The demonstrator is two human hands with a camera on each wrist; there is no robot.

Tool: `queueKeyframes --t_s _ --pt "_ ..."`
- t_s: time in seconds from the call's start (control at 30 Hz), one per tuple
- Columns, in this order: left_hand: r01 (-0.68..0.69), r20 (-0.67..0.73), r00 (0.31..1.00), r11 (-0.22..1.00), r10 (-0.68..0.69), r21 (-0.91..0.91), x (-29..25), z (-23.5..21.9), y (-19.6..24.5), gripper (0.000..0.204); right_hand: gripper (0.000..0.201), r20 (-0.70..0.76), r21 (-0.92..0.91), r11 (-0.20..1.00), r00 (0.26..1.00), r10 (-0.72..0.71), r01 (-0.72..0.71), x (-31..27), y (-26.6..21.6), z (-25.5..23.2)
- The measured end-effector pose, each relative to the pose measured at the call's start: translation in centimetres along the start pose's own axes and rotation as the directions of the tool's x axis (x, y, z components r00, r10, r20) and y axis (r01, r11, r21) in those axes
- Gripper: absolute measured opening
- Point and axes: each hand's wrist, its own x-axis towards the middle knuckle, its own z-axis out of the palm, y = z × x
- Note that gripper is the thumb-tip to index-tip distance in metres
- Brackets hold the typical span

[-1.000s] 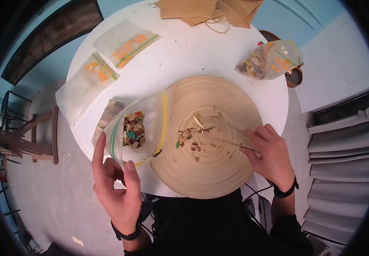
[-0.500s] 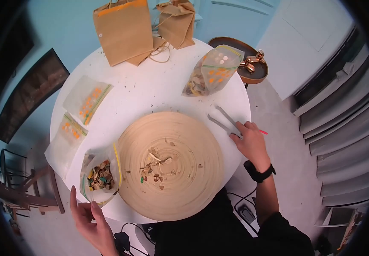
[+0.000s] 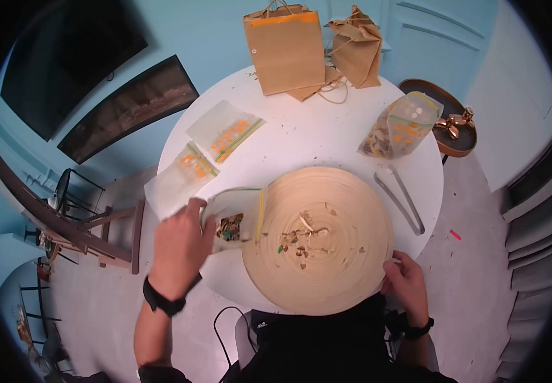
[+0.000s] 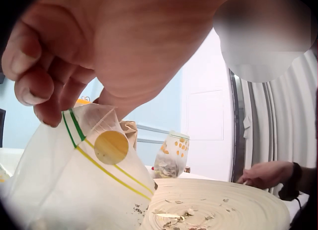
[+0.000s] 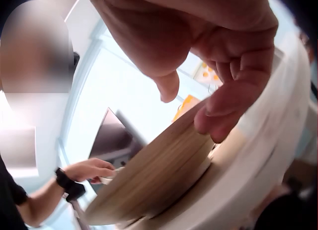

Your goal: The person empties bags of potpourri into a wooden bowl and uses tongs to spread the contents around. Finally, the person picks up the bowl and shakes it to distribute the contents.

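My left hand grips the top edge of a clear zip bag with green and yellow seal lines. Dried brown and green leaf pieces fill part of this bag, whose mouth faces a round shallow wooden bowl. Several dried scraps are scattered over the middle of the bowl. At its right rim, my right hand holds the edge with curled fingers, the thumb above. Metal tongs lie on the table to the right of the bowl.
Two flat zip bags with orange marks lie at the left. A filled zip bag stands at the back right. Brown paper bags are at the back of the white table. Beyond it, a side tray bears a shiny copper figure.
My right hand has let go of the tongs on the table and moved back to the bowl's rim. My left hand has moved up over the zip bag's edge.
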Motion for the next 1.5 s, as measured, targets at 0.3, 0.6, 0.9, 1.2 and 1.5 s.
queueKeyframes --t_s 0.3,0.6,0.9,1.2,1.5 --pt "0.284 -0.014 0.942 0.817 -0.336 -0.502 0.6 -3.3 -6.8 0.021 0.031 0.295 0.358 0.918 0.953 0.064 -0.173 0.2 1.7 2.0" --pt "0.282 -0.120 0.905 0.787 -0.408 -0.549 -3.2 -5.2 -6.9 0.022 0.032 -0.117 0.464 0.838 0.957 -0.265 0.288 -3.1 -1.6 -0.7" --pt "0.211 -0.156 0.914 0.765 -0.376 -0.608 -1.3 -4.9 -4.8 0.022 0.025 -0.118 0.328 0.865 0.925 -0.360 0.379 -0.4 -5.9 -0.2" --pt "0.238 -0.080 0.925 0.731 -0.371 -0.640 0.7 -3.7 -4.9 0.023 0.031 -0.073 0.442 0.844 0.950 -0.304 0.304 -0.6 -5.5 0.7" --pt "0.199 -0.151 0.901 0.696 -0.407 -0.690 2.8 -5.2 -4.9 0.023 0.026 -0.156 0.392 0.870 0.954 -0.257 0.298 -0.8 -7.4 -0.3"
